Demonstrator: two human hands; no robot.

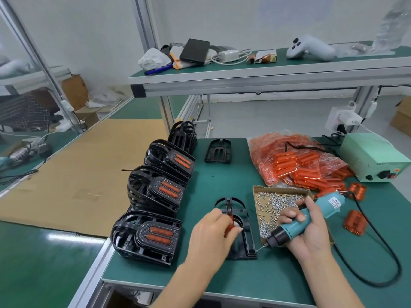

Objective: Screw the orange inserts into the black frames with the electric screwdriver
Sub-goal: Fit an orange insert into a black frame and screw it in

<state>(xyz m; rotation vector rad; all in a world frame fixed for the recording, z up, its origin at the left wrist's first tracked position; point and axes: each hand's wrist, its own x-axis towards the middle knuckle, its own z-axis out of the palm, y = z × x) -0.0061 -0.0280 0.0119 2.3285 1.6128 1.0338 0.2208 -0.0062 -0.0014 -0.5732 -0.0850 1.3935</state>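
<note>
**Fitting an orange insert into a black frame at a green workbench**

A person's two hands are working over a green table (pixel 222 276). The left hand (pixel 213 232) is pinching one orange insert (pixel 231 218) and holding it inside a black frame (pixel 243 232) that is lying flat on the table in front of them. The right hand (pixel 309 227) is gripping a teal electric screwdriver (pixel 298 225), fingers curled round its body, with the bit pointing down and left, just beside the frame's lower right corner.

Behind the screwdriver, a cardboard tray (pixel 282 192) is holding many small silver screws. Further back, a clear bag (pixel 287 156) is spilling a pile of orange inserts, too many to count; two more loose inserts (pixel 354 222) are lying to the right of the tray.

On the left, three stacks of finished frames (pixel 151 234), each showing orange on top, are standing in a row, with a fourth all-black stack behind them. One single empty frame (pixel 219 151) is lying apart at the back. A pale green power box (pixel 373 156) is sitting at the right.
</note>
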